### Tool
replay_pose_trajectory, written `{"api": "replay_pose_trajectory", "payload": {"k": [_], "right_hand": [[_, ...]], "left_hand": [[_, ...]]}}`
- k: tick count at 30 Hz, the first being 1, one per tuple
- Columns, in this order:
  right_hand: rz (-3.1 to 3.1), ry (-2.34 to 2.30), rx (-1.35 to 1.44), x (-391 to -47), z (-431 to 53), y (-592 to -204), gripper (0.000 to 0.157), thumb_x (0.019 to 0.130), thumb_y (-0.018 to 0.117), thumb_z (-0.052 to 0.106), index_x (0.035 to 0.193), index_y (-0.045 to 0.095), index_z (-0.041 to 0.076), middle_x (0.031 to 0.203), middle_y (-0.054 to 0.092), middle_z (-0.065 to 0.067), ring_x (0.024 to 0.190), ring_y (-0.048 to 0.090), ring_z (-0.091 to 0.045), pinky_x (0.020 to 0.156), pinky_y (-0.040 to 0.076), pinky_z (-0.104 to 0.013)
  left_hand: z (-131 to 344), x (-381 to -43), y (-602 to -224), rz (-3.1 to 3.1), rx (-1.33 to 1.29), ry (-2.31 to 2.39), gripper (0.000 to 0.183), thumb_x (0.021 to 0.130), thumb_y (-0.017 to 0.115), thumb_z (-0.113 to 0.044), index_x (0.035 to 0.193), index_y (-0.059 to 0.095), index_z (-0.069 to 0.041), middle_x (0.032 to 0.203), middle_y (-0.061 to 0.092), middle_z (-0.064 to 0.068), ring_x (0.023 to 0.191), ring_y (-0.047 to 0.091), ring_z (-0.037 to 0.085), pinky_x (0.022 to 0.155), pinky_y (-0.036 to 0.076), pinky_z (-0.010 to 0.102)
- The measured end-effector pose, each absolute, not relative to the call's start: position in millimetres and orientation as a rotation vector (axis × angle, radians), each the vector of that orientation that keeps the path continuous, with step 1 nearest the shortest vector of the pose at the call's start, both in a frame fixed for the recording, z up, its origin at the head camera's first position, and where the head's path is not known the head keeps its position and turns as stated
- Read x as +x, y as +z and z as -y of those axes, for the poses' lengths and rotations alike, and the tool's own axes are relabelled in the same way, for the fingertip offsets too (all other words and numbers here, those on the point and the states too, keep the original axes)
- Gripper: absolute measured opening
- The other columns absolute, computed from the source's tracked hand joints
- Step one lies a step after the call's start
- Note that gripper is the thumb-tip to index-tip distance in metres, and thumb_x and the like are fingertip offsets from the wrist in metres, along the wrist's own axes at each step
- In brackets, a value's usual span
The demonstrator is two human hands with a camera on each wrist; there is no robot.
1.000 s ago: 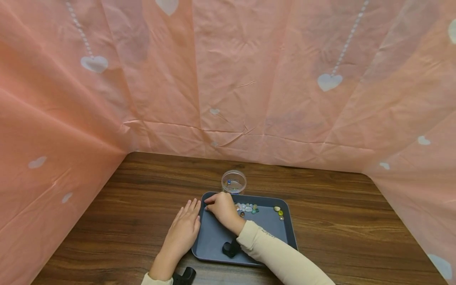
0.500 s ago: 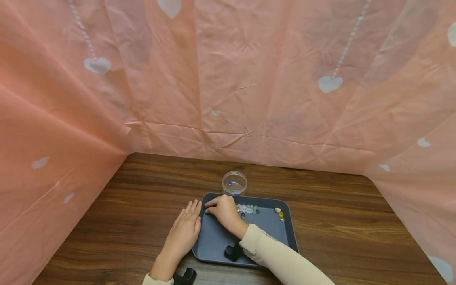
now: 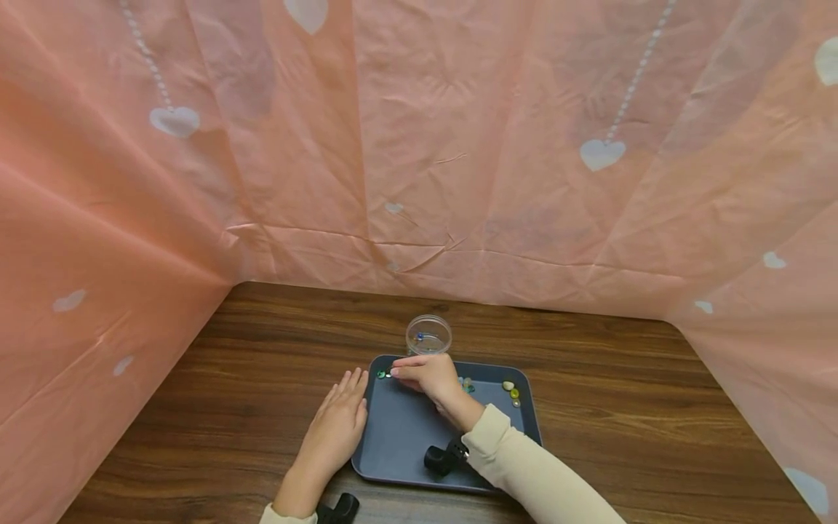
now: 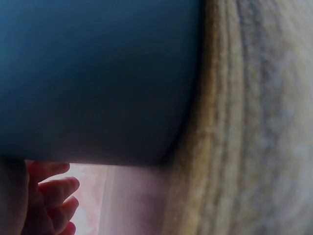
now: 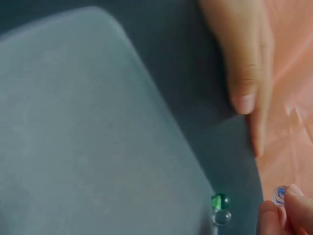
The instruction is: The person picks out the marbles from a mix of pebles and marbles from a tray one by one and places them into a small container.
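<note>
My right hand [image 3: 428,378] reaches over the back left part of the dark grey tray [image 3: 393,444]. Its thumb and finger pinch a clear glass marble with a blue swirl [image 5: 279,194], seen at the lower right of the right wrist view. Close by, in the tray's back left corner, lie a green marble [image 5: 220,200] and a clear marble [image 5: 222,217]. My left hand [image 3: 337,426] rests with straight fingers along the tray's left rim. Part of a group of pale and teal beads [image 3: 468,384] shows behind the right hand, which hides the others.
A round clear tub [image 3: 428,335] with a few blue pieces inside stands just behind the tray. Yellow-green and pale beads [image 3: 514,394] lie near the tray's right wall. Pink curtain [image 3: 419,182] encloses the back and sides of the wooden table [image 3: 622,393].
My right hand has drawn back from the tray's back left corner, moving right, which uncovers the green and clear marbles there. The left hand stays put.
</note>
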State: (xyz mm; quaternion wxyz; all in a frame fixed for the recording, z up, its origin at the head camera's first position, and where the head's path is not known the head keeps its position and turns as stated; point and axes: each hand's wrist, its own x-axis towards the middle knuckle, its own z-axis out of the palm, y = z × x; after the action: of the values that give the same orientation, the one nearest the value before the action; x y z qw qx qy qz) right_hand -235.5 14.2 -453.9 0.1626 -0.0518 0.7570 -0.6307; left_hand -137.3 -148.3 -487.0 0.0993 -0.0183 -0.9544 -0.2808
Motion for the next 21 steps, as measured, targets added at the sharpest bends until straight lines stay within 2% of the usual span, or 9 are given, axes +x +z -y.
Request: {"api": "replay_pose_trajectory", "payload": {"k": [5, 8, 13, 21], "right_hand": [[-2.080, -1.838, -0.059, -237.3, -18.4, -449.6, 0.027, 0.085, 0.077, 0.012, 0.108, 0.076, -0.003, 0.097, 0.078, -0.012, 0.077, 0.073, -0.005, 0.075, 0.062, -0.025], [-1.958, -1.937, -0.035, -238.8, -20.1, -448.2, 0.030, 0.088, 0.073, 0.005, 0.115, 0.070, -0.009, 0.103, 0.076, -0.016, 0.080, 0.073, -0.006, 0.081, 0.061, -0.026], [-1.775, -2.072, 0.011, -241.6, -23.5, -443.9, 0.036, 0.091, 0.065, -0.005, 0.125, 0.060, -0.016, 0.108, 0.074, -0.020, 0.085, 0.074, -0.010, 0.082, 0.060, -0.023], [-1.744, -2.132, 0.068, -252.0, -32.7, -428.5, 0.035, 0.092, 0.063, -0.006, 0.125, 0.061, -0.015, 0.099, 0.075, -0.010, 0.086, 0.073, -0.010, 0.087, 0.059, -0.026]], "left_hand": [[149.3, -136.9, -487.7, 2.822, -0.043, -0.826, 0.047, 0.103, 0.048, -0.017, 0.146, 0.047, 0.002, 0.154, 0.043, 0.018, 0.147, 0.036, 0.034, 0.122, 0.028, 0.052], [149.3, -136.8, -487.9, 2.819, -0.040, -0.832, 0.047, 0.103, 0.049, -0.017, 0.146, 0.047, 0.002, 0.154, 0.044, 0.018, 0.147, 0.037, 0.034, 0.122, 0.029, 0.052], [148.7, -137.1, -488.3, 2.813, -0.047, -0.837, 0.047, 0.103, 0.049, -0.017, 0.146, 0.047, 0.002, 0.154, 0.044, 0.018, 0.147, 0.037, 0.034, 0.122, 0.029, 0.052], [148.1, -137.8, -488.5, 2.826, -0.046, -0.841, 0.047, 0.103, 0.047, -0.017, 0.147, 0.045, 0.001, 0.155, 0.043, 0.017, 0.148, 0.035, 0.033, 0.123, 0.028, 0.051]]}}
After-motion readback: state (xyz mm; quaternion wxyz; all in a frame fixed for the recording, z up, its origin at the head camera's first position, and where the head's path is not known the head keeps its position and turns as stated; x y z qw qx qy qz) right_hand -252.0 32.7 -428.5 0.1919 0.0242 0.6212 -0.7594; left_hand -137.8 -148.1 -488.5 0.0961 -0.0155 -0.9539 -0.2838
